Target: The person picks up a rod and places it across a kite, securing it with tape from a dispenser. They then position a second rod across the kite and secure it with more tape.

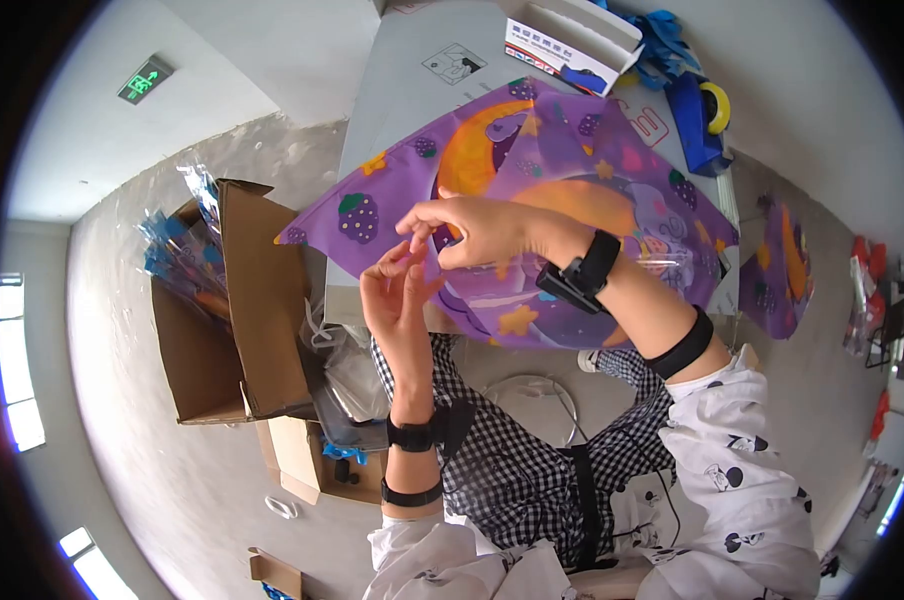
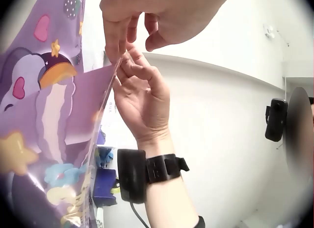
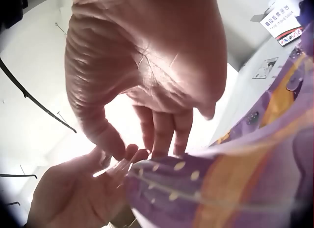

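Observation:
A purple printed plastic sheet (image 1: 562,190) with moons, stars and berries lies over the table and hangs past its near edge. At its near-left edge the fingertips of both hands meet. My left hand (image 1: 400,305), palm turned up, pinches the edge of the plastic from below. From above, my right hand (image 1: 492,232) reaches over with curled fingers, its thumb tip at that same edge. In the right wrist view, a thin clear strip (image 3: 105,171) shows between the thumb and the left fingers. In the left wrist view, the edge (image 2: 105,102) runs up to the meeting fingertips.
On the table (image 1: 402,80) stand a white open carton (image 1: 572,45) and a blue tape dispenser (image 1: 697,125) at the far right. Beside the table, a cardboard box (image 1: 262,300) holds plastic packages. Another purple printed piece (image 1: 777,270) appears on the right.

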`<state>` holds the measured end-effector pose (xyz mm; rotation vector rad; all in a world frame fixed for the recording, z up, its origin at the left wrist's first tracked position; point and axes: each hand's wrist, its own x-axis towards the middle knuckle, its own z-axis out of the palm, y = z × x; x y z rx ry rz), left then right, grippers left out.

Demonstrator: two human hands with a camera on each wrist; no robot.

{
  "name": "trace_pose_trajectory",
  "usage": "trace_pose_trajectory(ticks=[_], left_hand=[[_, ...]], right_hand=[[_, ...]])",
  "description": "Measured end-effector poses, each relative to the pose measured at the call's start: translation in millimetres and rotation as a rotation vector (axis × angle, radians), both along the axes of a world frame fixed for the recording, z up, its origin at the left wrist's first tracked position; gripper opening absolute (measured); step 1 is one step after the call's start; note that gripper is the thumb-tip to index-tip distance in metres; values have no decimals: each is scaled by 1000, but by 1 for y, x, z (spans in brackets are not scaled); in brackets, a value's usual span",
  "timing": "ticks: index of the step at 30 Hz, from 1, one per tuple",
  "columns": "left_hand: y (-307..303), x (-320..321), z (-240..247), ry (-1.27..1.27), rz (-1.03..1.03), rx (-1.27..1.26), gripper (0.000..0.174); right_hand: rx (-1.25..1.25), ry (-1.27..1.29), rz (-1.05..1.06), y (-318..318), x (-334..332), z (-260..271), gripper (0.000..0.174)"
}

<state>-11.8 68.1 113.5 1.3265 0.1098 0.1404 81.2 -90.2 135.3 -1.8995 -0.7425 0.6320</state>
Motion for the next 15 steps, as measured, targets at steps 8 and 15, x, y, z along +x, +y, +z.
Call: trace_pose_trajectory(ticks=[8,15], left_hand=[[11,-20,18,-25,-13,-174,11],[17,-35,18,2,-35,-161,17]], right_hand=[[-197,502,146,-1,1,53,21],[-93,160,82,-16,-30,60,19]])
